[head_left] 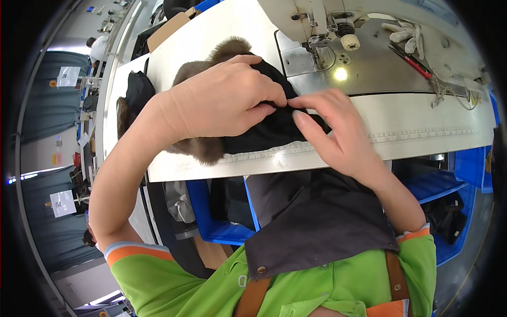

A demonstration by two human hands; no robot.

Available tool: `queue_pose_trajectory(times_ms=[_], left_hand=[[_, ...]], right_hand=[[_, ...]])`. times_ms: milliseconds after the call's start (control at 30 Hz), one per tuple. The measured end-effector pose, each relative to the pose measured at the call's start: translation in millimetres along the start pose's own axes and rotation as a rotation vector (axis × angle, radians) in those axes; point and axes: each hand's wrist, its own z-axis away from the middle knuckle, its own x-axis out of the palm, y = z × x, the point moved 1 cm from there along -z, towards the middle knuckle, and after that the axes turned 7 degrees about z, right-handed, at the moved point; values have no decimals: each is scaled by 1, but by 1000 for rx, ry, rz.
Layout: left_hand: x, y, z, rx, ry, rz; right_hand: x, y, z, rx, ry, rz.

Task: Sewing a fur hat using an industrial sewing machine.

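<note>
Black cloth point(248, 141): lies on the white desk point(422, 113) at the frame's centre, against brown fur point(208, 150).
Left hand point(227, 100): we see thumb and index finger pinching the cloth's edge.
Right hand point(340, 132): its index fingertip meets that edge; whether the thumb closes there, we cannot tell.
Hold: we judge that the fingers meet from both sides to align the edge.
Surroundings: sewing machine point(296, 11), upper centre; white glove point(406, 34) and red-handled tool point(417, 66), upper right.
Obstruction: the left hand hides part of fur and cloth from us.

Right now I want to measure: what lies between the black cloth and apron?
The head view shows the table's front strip, bearing ruler markings.
</note>
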Motion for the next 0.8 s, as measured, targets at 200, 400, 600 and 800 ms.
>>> queue_pose_trajectory(times_ms=[200, 400, 600, 800], left_hand=[[-2, 0, 8, -14, 40, -100], [0, -13, 6, 245, 218, -356], [58, 27, -36, 432, 548, -414], [63, 29, -35, 426, 584, -228]], right_hand=[[16, -8, -29, 288, -560, -44], [13, -1, -4, 228, -28, -199], [-34, 33, 9, 474, 300, -356], [-46, 27, 9, 553, 138, -290]])
